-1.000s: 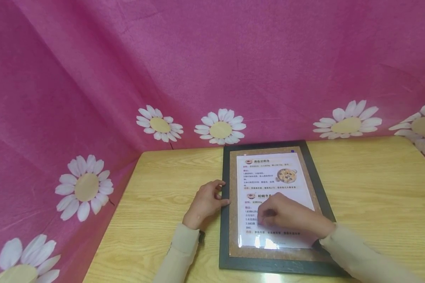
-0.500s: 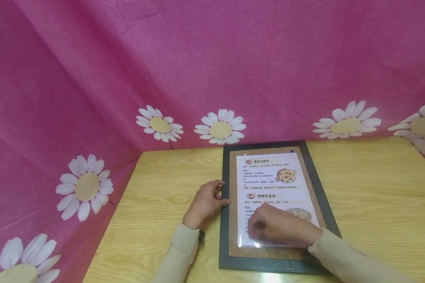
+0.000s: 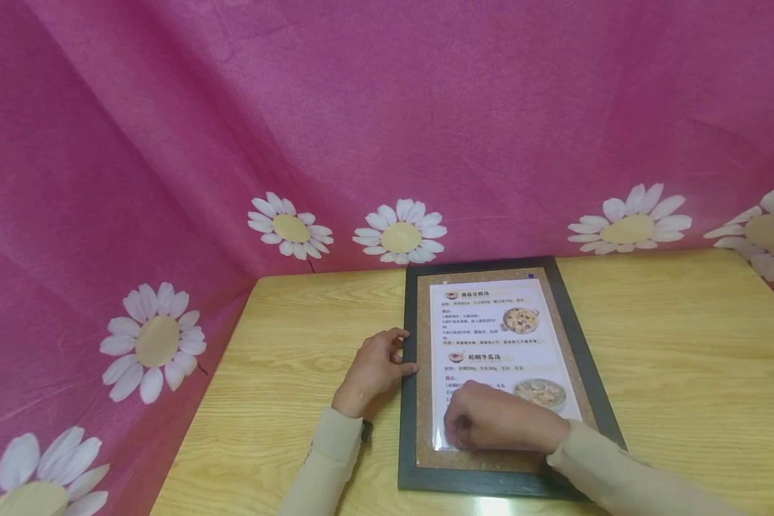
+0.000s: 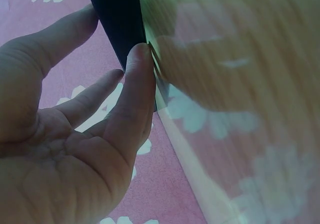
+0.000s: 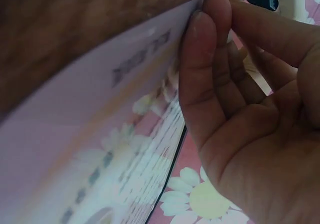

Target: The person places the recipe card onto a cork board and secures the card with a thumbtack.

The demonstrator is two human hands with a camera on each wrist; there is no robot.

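A laminated recipe sheet (image 3: 484, 322) with printed soup pictures lies on a cork board (image 3: 490, 460) in a dark frame (image 3: 411, 416). My left hand (image 3: 372, 373) rests beside the frame's left side. In the left wrist view, its fingertips (image 4: 138, 57) touch the frame's edge, steadying nothing else. My right hand (image 3: 503, 421) is over the sheet's lower left corner, fingers curled. Seen from the right wrist, thumb and forefinger (image 5: 199, 39) pinch together right at the corner. A small pale bit shows at their tips; I cannot tell its kind.
A blue pin (image 3: 532, 276) and a pale pin (image 3: 445, 282) sit at the sheet's top corners. The frame lies on a wooden table (image 3: 297, 337). A pink cloth (image 3: 387, 107) with printed daisies hangs along the back and left.
My right hand has moved down and left over the sheet, from the middle of its lower half to the lower left corner. My left hand has stayed in place.
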